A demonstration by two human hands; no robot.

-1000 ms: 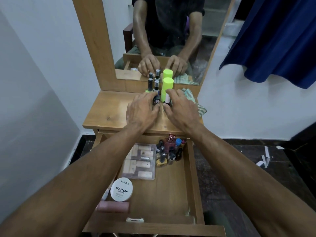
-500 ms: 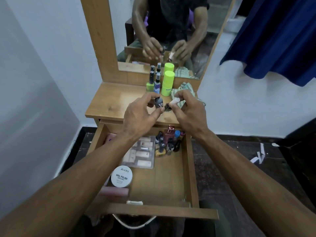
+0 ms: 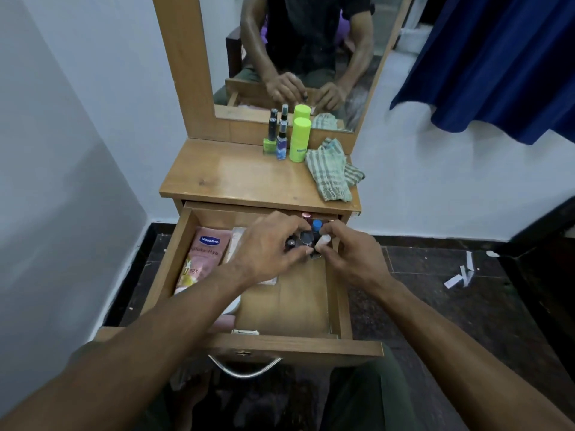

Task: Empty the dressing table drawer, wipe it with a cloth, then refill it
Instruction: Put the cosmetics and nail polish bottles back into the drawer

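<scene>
The wooden drawer is pulled fully open. Small bottles are clustered at its back right corner, a pink Vaseline sachet lies along its left side. The striped cloth lies crumpled on the tabletop.

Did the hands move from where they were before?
Yes. Both hands, left hand and right hand, came off the tabletop toward the person, down into the open drawer.

White walls, dark floor, blue curtain
</scene>
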